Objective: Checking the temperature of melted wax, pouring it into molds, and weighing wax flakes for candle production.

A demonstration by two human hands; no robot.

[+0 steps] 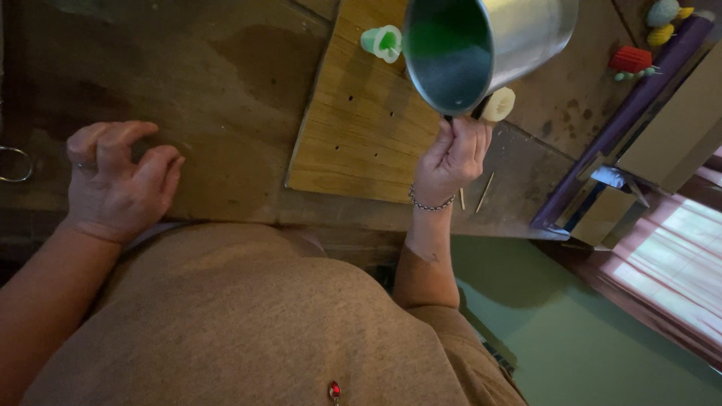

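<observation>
My right hand [453, 156] grips the handle of a metal pot [489, 41] and holds it tilted above a wooden board [353, 143]. Green liquid coats the pot's inside. A small pale mould [383, 40] filled with green stands on the board just left of the pot's rim. A cream-coloured mould [499, 104] sits beside my right hand, partly hidden by the pot. My left hand [116, 180] rests on the dark worktop [226, 83], fingers curled and holding nothing.
The board has several small drilled holes. Two thin sticks [485, 192] lie on the worktop right of my wrist. A red ridged object [630, 59] and yellow and blue egg shapes [662, 22] sit at the far right. A metal ring [15, 164] lies at the left edge.
</observation>
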